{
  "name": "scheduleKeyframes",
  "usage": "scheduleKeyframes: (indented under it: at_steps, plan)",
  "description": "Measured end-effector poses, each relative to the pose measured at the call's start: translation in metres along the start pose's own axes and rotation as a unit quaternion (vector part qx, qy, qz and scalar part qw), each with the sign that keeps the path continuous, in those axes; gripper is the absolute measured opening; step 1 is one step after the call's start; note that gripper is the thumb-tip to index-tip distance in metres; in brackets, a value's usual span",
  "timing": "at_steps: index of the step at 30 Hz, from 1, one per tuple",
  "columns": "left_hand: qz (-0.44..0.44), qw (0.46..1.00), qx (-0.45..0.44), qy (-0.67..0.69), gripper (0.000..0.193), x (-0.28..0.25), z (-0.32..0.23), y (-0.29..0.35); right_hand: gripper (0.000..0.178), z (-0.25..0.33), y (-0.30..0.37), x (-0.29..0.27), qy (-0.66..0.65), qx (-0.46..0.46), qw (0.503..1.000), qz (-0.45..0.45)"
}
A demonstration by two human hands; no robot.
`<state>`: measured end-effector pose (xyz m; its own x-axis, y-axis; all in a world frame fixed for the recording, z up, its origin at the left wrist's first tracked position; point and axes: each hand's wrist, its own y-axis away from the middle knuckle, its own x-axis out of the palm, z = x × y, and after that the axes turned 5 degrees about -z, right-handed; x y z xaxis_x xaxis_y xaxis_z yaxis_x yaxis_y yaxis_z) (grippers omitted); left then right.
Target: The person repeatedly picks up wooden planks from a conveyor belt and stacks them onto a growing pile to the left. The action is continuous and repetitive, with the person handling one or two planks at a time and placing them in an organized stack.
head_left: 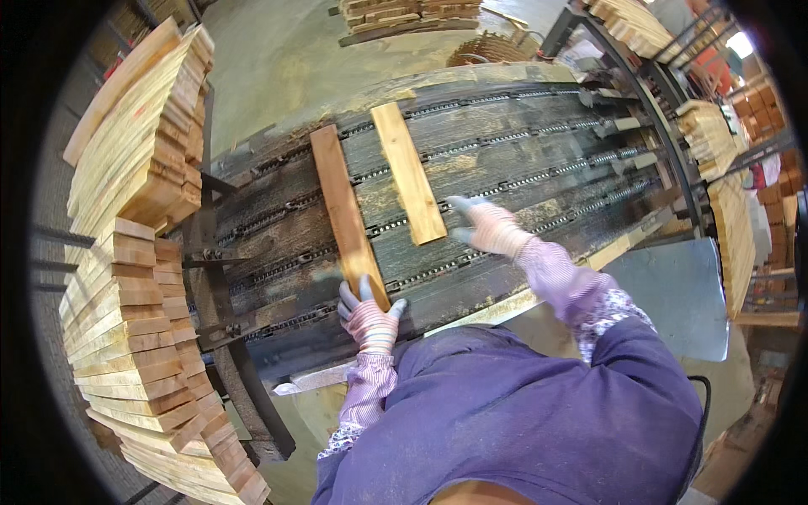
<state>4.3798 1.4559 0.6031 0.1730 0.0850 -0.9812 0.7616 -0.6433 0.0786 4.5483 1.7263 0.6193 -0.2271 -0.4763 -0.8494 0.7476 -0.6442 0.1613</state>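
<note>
Two wooden boards lie across the chain conveyor (471,164). At the near end of the darker brown board (341,202) is my left hand (370,320), in a pale-tipped striped glove. Its fingers are spread over and beside that end, with the thumb along the right side; whether they press on the wood I cannot tell. A lighter yellow board (408,172) lies a little to the right. Just right of its near end, my right hand (495,229), gloved alike, hovers with fingers stretched apart and nothing in them.
Tall stacks of boards (139,295) stand along the left side beside a dark metal frame (223,320). A blue-grey metal sheet (673,295) juts out at the near right. Further stacked boards (412,17) sit on the floor beyond the conveyor, near toothed round blades (488,50).
</note>
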Motion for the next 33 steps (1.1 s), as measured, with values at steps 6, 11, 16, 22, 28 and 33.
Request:
scheduleKeyframes:
  at_steps: [6, 11, 16, 22, 28, 33]
  plan:
    - [-0.004, 0.997, -0.035, 0.063, 0.101, 0.015, 0.034, -0.006, 0.100, 0.089, -0.051, 0.041, 0.136, 0.112, 0.984, -0.032]
    - [0.208, 0.582, -0.062, 0.783, 0.082, -0.054, 0.032, 0.008, 0.075, 0.104, -0.081, 0.017, -0.197, 0.203, 0.959, 0.028]
    - [0.226, 0.492, -0.034, 0.840, 0.084, -0.066, -0.014, 0.022, 0.062, 0.039, -0.054, 0.013, -0.800, 0.091, 0.579, 0.127]
    - [0.276, 0.508, -0.013, 0.816, 0.075, -0.049, -0.086, 0.025, 0.053, 0.012, 0.006, 0.021, -0.767, 0.043, 0.628, 0.125]
    - [0.251, 0.743, 0.027, 0.620, 0.083, -0.013, -0.093, 0.028, 0.049, 0.048, 0.059, 0.016, -0.650, 0.305, 0.689, 0.100]
    - [0.151, 0.725, -0.008, 0.672, 0.073, -0.025, -0.080, 0.026, 0.044, 0.066, 0.026, 0.009, -0.571, 0.059, 0.808, -0.130]
